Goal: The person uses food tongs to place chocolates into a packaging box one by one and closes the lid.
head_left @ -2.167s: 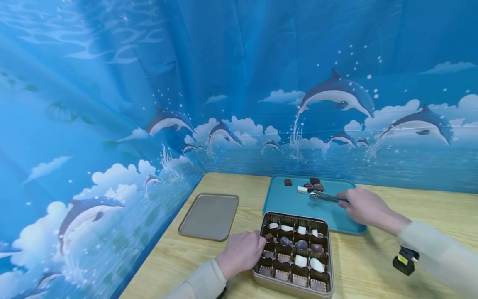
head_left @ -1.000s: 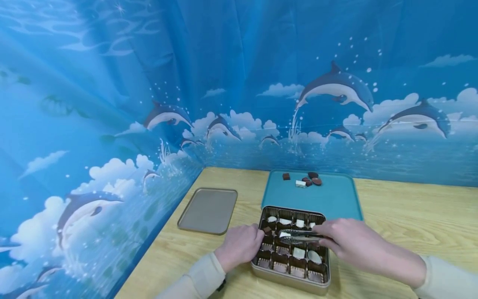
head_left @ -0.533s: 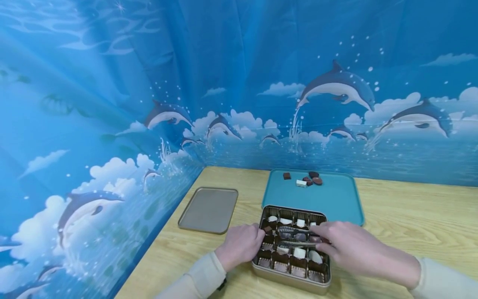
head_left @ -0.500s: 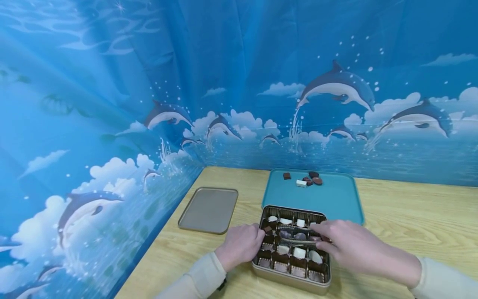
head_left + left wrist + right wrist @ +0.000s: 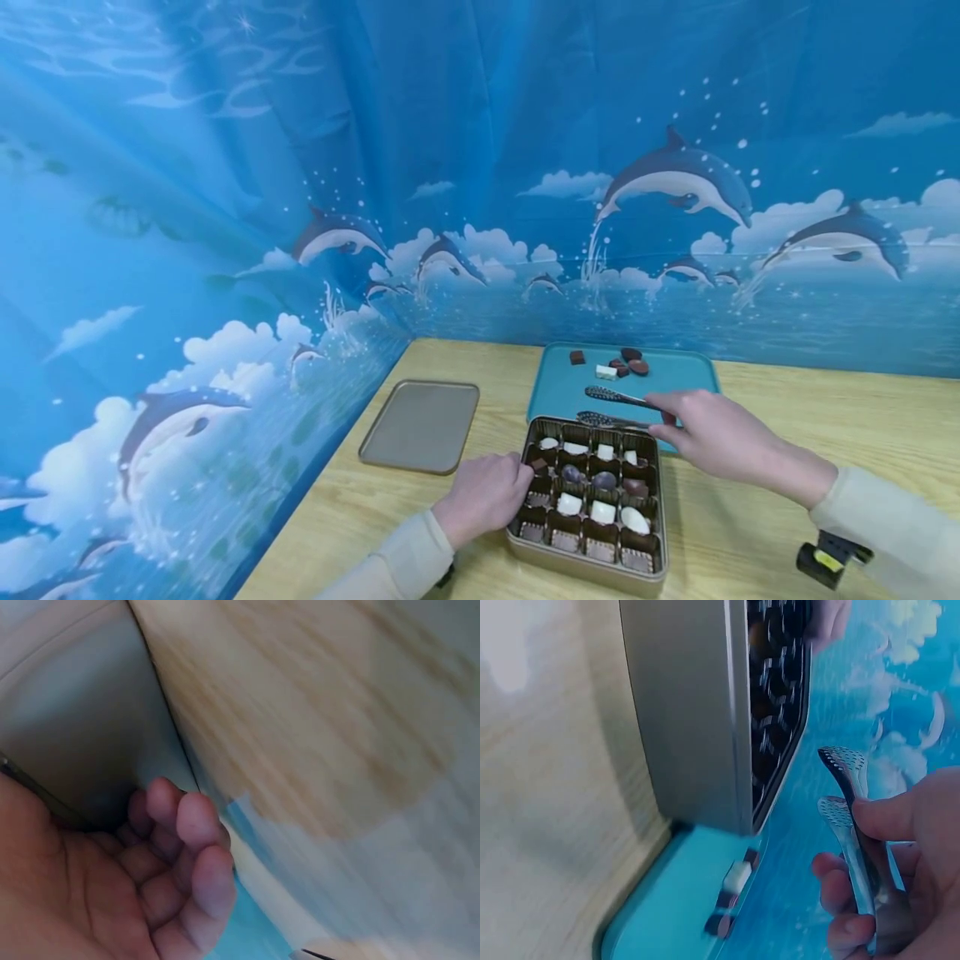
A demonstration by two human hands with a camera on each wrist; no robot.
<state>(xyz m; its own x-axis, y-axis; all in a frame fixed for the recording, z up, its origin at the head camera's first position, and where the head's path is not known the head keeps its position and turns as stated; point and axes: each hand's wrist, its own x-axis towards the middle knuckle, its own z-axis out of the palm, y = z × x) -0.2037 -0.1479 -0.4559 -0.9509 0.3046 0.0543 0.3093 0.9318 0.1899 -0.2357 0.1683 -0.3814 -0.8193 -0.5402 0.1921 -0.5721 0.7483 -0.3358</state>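
My right hand (image 5: 712,433) holds metal tongs (image 5: 859,840) with perforated tips. The tong arms stand apart with nothing between them, above the near part of the teal tray (image 5: 558,396) and the far rim of the tin. The open tin (image 5: 585,575) has a brown divided insert with white, purple and brown chocolates in its compartments. A white chocolate (image 5: 569,504) sits in the third row from the back, second from the left. At the tin's left rim, my left hand (image 5: 483,496) grips the edge; the left wrist view shows its curled fingers (image 5: 199,821) against the side.
On the tray's back part lie a white chocolate (image 5: 606,372) and several brown chocolates (image 5: 638,367). A flat metal lid (image 5: 420,425) lies left of the tin on the wooden table (image 5: 360,517). A dolphin-printed backdrop (image 5: 480,167) stands behind and to the left.
The right hand brought a white chocolate from the tray into the tin, spread the tongs and let it go. Then the tongs rose back towards the tray. The left hand stayed at the rim.
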